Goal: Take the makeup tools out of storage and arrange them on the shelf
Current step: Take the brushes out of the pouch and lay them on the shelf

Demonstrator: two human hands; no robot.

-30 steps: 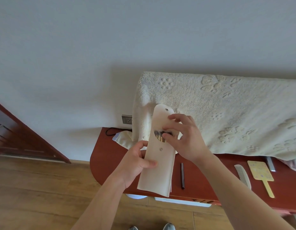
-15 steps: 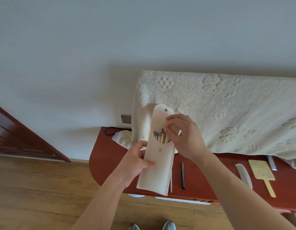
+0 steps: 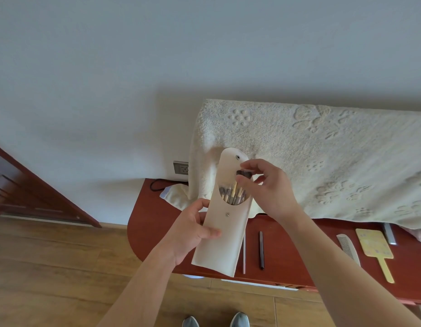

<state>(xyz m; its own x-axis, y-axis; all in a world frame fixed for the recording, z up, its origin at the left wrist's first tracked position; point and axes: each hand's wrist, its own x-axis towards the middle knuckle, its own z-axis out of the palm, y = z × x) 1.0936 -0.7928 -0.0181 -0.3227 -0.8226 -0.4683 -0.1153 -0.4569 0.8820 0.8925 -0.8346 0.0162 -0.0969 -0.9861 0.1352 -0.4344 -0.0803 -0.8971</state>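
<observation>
Comb (image 3: 347, 249), mirror (image 3: 374, 244), pencil (image 3: 261, 250) on red shelf (image 3: 152, 220)

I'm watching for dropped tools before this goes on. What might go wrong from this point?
1. The right hand pinches the brush only at its dark tip; it may slip or bend bristles.
2. The other brushes sit loose in the pouch's open mouth and could be dragged out.
3. The left hand holds the pouch near the dark pencil by the shelf edge; a swing might knock it off.
</observation>
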